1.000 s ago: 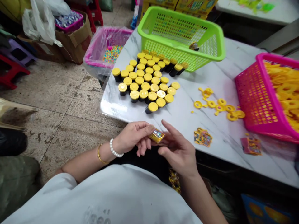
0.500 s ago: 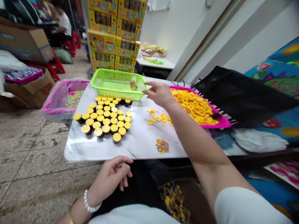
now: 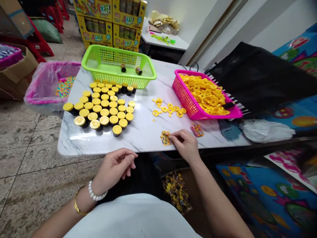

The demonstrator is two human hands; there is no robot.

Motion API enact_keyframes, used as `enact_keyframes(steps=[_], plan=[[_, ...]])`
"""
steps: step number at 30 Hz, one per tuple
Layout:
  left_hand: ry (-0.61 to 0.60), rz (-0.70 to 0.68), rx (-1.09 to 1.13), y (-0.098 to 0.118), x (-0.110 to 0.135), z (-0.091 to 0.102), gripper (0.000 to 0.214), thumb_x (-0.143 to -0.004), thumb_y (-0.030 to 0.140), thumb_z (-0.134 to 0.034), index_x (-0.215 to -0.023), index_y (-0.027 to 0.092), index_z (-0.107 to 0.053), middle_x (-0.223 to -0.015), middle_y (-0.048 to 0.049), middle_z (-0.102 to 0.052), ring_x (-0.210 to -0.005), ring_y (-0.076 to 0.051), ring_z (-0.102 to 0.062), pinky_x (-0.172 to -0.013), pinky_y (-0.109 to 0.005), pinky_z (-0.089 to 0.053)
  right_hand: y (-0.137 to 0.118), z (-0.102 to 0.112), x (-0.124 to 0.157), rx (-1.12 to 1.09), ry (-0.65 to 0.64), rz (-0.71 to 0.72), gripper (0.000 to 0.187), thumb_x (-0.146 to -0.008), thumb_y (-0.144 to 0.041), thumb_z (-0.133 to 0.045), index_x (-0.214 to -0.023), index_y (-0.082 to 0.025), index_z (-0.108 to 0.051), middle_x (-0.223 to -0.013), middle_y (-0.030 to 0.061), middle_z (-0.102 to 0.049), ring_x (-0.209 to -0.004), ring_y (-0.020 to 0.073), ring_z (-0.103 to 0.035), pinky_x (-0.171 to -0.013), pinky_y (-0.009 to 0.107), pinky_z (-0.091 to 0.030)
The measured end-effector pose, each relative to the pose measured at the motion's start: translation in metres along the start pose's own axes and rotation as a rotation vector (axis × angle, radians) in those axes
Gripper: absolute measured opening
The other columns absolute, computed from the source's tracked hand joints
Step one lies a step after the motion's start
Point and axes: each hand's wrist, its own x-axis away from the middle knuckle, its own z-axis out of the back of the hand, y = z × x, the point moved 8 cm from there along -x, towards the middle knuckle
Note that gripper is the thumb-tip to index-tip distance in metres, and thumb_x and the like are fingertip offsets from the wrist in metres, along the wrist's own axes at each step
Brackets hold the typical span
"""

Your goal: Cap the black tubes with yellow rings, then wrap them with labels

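My right hand [image 3: 185, 144] pinches at a small pile of colourful printed stickers [image 3: 165, 137] near the table's front edge; the fingertips hide part of it. My left hand [image 3: 116, 168], loosely curled in front of the edge, shows nothing in its fingers. Left of centre, many small dark cups with yellow lids [image 3: 105, 112] stand upright in rows. Behind them is a green basket [image 3: 119, 79] with two small wrapped cups [image 3: 138, 70] lying on their sides. Loose yellow plastic ring pieces [image 3: 170, 108] lie mid-table.
A pink basket [image 3: 187, 99] heaped with yellow ring pieces stands at right, beside a black bag [image 3: 257, 79]. Another printed packet [image 3: 197, 129] lies near my right wrist. At left is a plastic-lined pink tub [image 3: 37, 97] of coloured beads. Below the table, a box holds many small cups [image 3: 176, 191].
My right hand has come back from beside the green basket to the sticker pile. Two wrapped cups now show in the basket, where one showed before. The view has tilted down.
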Motion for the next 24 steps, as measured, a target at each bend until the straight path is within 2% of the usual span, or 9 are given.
enact_keyframes(steps=[3,5,7,9,13,16,18,21,24], plan=[[0.058,-0.052,0.005,0.01,0.001,-0.006,0.034,-0.081,0.045,-0.072,-0.091,0.013,-0.07,-0.07,-0.0037,-0.067,-0.052,-0.009,-0.057,-0.04,-0.016,-0.043,-0.036,0.008,0.004,-0.043,0.163,0.088,0.011,-0.084,-0.031,-0.07,-0.078,-0.022,-0.07,-0.084,0.0049,-0.067,-0.081,0.0213,-0.064,-0.079,0.039,-0.054],[0.109,-0.111,0.029,0.017,0.0,-0.009,0.034,-0.078,0.04,-0.076,-0.097,0.014,-0.07,-0.083,-0.0069,-0.071,-0.063,-0.012,-0.062,-0.047,-0.017,-0.048,-0.07,0.003,0.015,-0.126,0.201,0.173,0.005,-0.086,-0.026,-0.07,-0.084,-0.023,-0.069,-0.098,0.0074,-0.07,-0.095,0.0236,-0.067,-0.09,0.044,-0.053],[0.124,-0.18,0.068,0.024,-0.001,-0.01,0.037,-0.074,0.036,-0.08,-0.102,0.014,-0.07,-0.094,-0.0084,-0.072,-0.074,-0.014,-0.064,-0.056,-0.02,-0.054,-0.102,-0.016,0.028,-0.233,0.113,0.22,0.002,-0.088,-0.022,-0.068,-0.087,-0.023,-0.067,-0.103,0.0087,-0.071,-0.105,0.0253,-0.068,-0.094,0.046,-0.053],[0.125,-0.233,0.092,0.028,-0.002,-0.006,0.032,-0.074,0.036,-0.08,-0.096,0.014,-0.072,-0.089,-0.0069,-0.072,-0.074,-0.013,-0.063,-0.061,-0.022,-0.054,-0.121,-0.039,0.04,-0.396,-0.016,0.162,0.004,-0.088,-0.022,-0.068,-0.09,-0.024,-0.066,-0.105,0.009,-0.073,-0.105,0.0251,-0.069,-0.09,0.044,-0.056],[0.098,-0.211,0.085,0.026,0.003,0.013,0.029,-0.077,0.041,-0.078,-0.081,0.013,-0.073,-0.073,-0.0038,-0.07,-0.063,-0.011,-0.059,-0.061,-0.023,-0.051,-0.12,-0.093,0.055,-0.858,-0.389,-0.256,0.028,-0.085,-0.036,-0.073,-0.107,-0.021,-0.063,-0.095,0.007,-0.074,-0.075,0.0182,-0.071,-0.063,0.031,-0.058],[0.044,-0.141,0.045,0.018,0.011,0.022,0.03,-0.076,0.041,-0.078,-0.078,0.011,-0.073,-0.069,-0.0038,-0.069,-0.06,-0.01,-0.058,-0.06,-0.023,-0.048,-0.123,-0.122,0.066,-0.977,-0.666,-0.427,0.031,-0.08,-0.044,-0.077,-0.09,-0.017,-0.068,-0.07,0.0018,-0.069,-0.054,0.0116,-0.06,-0.049,0.023,-0.049],[0.11,-0.157,0.041,0.017,0.017,0.03,0.028,-0.077,0.039,-0.077,-0.083,0.012,-0.073,-0.066,-0.001,-0.066,-0.058,-0.009,-0.055,-0.057,-0.021,-0.045,-0.122,-0.127,0.066,-0.938,-0.658,-0.46,0.031,-0.078,-0.044,-0.079,-0.075,-0.017,-0.065,-0.06,-0.0013,-0.064,-0.048,0.0084,-0.054,-0.046,0.02,-0.044],[0.367,-0.273,0.013,0.022,0.034,0.047,0.024,-0.083,0.037,-0.073,-0.09,0.015,-0.072,-0.064,0.0021,-0.061,-0.055,-0.008,-0.051,-0.055,-0.02,-0.043,-0.121,-0.124,0.064,-0.849,-0.515,-0.463,0.035,-0.081,-0.046,-0.076,-0.069,-0.018,-0.061,-0.053,-0.0036,-0.059,-0.044,0.0075,-0.05,-0.043,0.019,-0.042],[0.479,-0.367,-0.106,0.027,0.047,0.048,0.024,-0.087,0.036,-0.068,-0.075,0.015,-0.071,-0.065,-0.0008,-0.063,-0.057,-0.009,-0.052,-0.055,-0.021,-0.043,-0.125,-0.122,0.066,-0.792,-0.455,-0.431,0.037,-0.082,-0.048,-0.074,-0.066,-0.019,-0.059,-0.05,-0.0035,-0.058,-0.042,0.0089,-0.051,-0.042,0.021,-0.044]])
